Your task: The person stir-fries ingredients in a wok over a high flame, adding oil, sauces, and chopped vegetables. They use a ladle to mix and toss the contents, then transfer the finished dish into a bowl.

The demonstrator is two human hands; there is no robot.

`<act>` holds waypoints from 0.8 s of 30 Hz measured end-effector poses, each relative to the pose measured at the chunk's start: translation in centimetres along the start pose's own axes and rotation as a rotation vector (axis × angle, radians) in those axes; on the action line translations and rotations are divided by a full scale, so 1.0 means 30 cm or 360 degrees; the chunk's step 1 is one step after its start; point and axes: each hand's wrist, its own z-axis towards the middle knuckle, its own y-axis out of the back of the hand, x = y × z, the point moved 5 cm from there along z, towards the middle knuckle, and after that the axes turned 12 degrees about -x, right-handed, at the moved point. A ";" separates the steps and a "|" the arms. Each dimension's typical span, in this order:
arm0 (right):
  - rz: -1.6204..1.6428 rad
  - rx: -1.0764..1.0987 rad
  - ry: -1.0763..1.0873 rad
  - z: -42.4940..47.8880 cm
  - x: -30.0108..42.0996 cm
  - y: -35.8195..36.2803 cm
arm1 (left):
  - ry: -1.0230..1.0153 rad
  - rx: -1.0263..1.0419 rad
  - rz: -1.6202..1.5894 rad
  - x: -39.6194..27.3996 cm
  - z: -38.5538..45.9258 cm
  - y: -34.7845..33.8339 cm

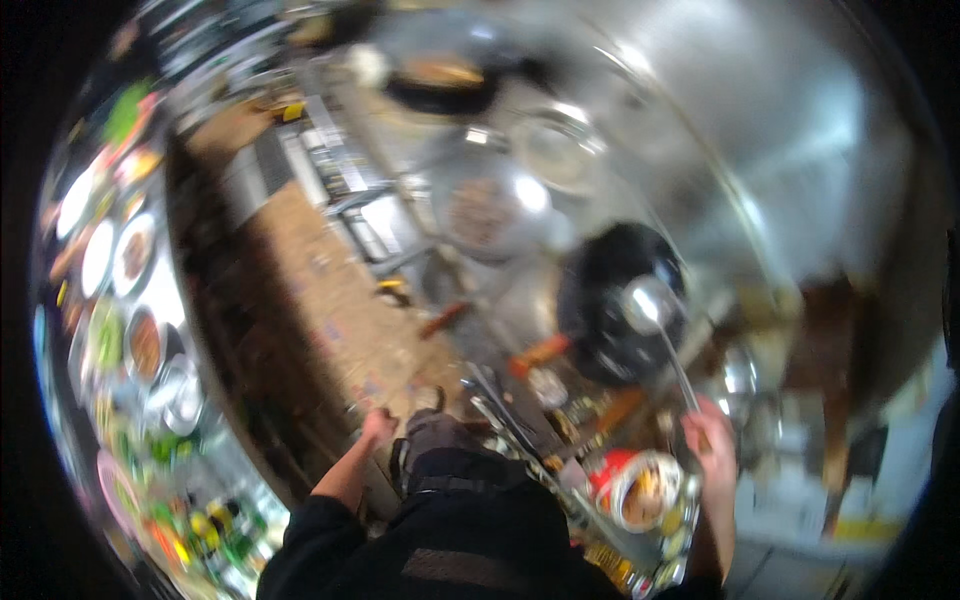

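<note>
My right hand (709,435) grips the end of a long-handled metal ladle (645,304). The ladle's round bowl is over the black wok (600,300); blur hides whether the two touch. An orange-red handle (540,355) sticks out from the wok towards me. My left hand (381,426) hangs low over the floor with its fingers curled, and I see nothing in it; blur keeps me from telling how closed it is. Near my right forearm stands a red and white tub (637,491) with orange-brown contents.
Left of the wok, a large metal bowl (480,206) holds brown food pieces. Another dark wok (442,71) with brown contents sits further along the stove. Across the brown floor (352,322), a counter carries white plates (135,255), a food bowl (146,341) and several bottles (217,521).
</note>
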 end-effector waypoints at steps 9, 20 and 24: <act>-0.0001 0.0023 -0.0040 -0.087 -0.031 0.090 | -0.0329 0.0089 -0.0007 -0.157 0.001 -0.104; 0.0798 -0.0207 -0.0307 -0.187 -0.114 0.331 | -0.0296 0.0456 -0.0394 -0.278 0.082 -0.238; 0.1147 -0.0065 -0.0274 -0.170 -0.162 0.460 | -0.0303 0.0319 -0.0584 -0.465 -0.026 -0.094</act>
